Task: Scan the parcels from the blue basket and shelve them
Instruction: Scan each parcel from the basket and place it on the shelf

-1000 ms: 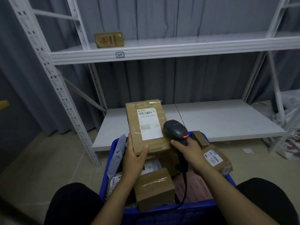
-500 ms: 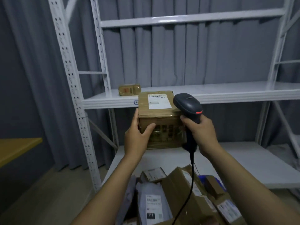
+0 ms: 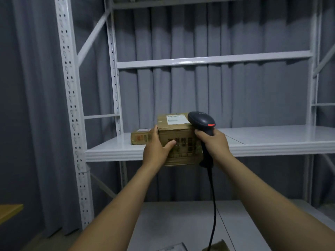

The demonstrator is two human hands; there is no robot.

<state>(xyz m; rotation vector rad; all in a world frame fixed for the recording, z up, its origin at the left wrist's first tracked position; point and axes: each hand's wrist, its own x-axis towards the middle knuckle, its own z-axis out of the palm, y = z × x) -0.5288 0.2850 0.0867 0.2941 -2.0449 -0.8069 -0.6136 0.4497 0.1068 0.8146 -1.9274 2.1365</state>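
A brown cardboard parcel (image 3: 181, 140) with a white label on top is at the front edge of the middle shelf (image 3: 112, 151). My left hand (image 3: 156, 149) grips its left side, thumb across the front face. My right hand (image 3: 213, 142) grips the handle of a black barcode scanner (image 3: 201, 120), pressed against the parcel's right side; the scanner's cable hangs down. A flat yellow-brown packet (image 3: 140, 138) lies on the same shelf, just left of the parcel and behind my left hand. The blue basket is out of view.
White metal racking with perforated uprights (image 3: 70, 113) stands before grey curtains. A higher shelf (image 3: 208, 59) and a lower shelf (image 3: 181, 220) are in view. Parcel tops (image 3: 174, 248) peek in at the bottom edge. A yellow tabletop corner (image 3: 9, 211) is at far left.
Both hands lifted the parcel and scanner from above the basket up to the middle shelf's front edge. The view tilted upward, so the basket dropped out of sight.
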